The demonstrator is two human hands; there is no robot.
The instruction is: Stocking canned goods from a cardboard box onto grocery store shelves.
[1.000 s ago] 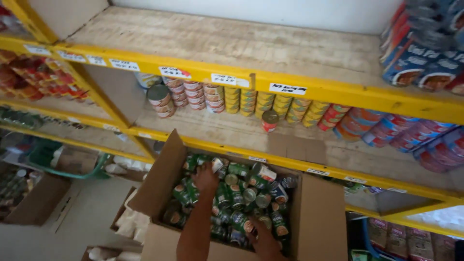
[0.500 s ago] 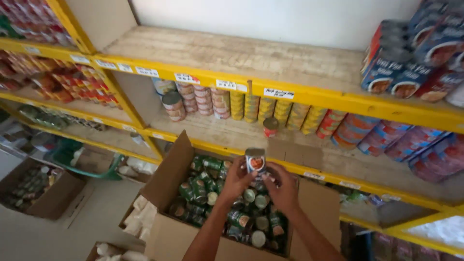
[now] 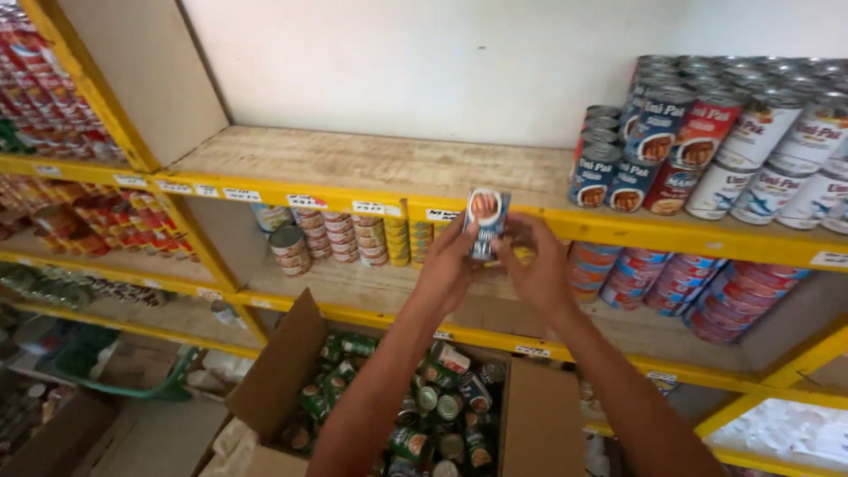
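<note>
The blue can (image 3: 487, 221) has gone up from the cardboard box (image 3: 539, 424) to the frame's middle, clamped between left hand (image 3: 449, 269) and right hand (image 3: 537, 272); many green cans (image 3: 415, 415) are still boxed, lower middle.

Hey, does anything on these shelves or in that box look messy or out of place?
Mostly tidy. The cans in the open cardboard box lie jumbled, pointing every way, unlike the neat stacks on the yellow shelves. One grey-topped can on the middle shelf sits tilted beside the upright rows. Both hands, left hand and right hand, hold one can.
</note>
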